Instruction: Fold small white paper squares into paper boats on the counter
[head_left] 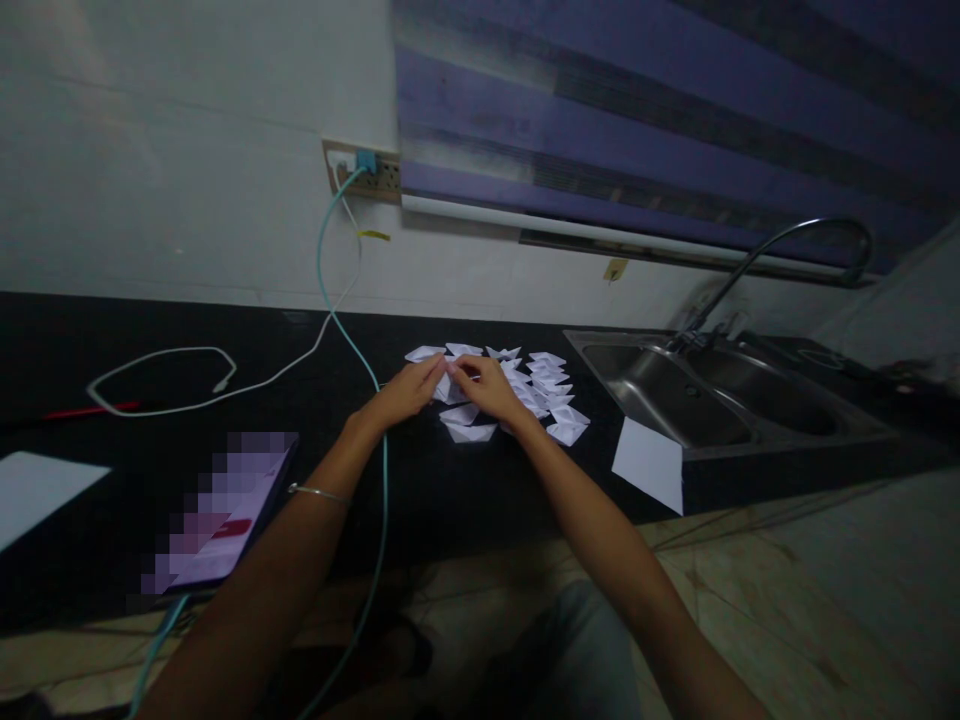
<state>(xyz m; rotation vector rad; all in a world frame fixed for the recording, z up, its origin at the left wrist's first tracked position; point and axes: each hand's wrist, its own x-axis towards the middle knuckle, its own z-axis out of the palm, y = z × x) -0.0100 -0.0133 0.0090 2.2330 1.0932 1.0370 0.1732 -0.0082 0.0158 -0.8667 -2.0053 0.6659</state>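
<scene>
Both my hands meet at the left side of a group of folded white paper boats (551, 375) on the black counter. My left hand (412, 390) has its fingers pressed together, with the tips against a white paper boat (448, 390). From the other side my right hand (489, 386) pinches at the same boat, thumb and fingers bent inward. Part of this boat is hidden by the fingers. Just below the hands lies another paper boat (471, 432), and more sit behind them near the wall.
A double steel sink (675, 400) with a curved faucet is on the right. One white paper sheet (651, 465) lies by its front edge, another sheet (45, 490) at far left. A tablet-like device (240, 510) lies left of me. A teal cable (385, 480) crosses the counter.
</scene>
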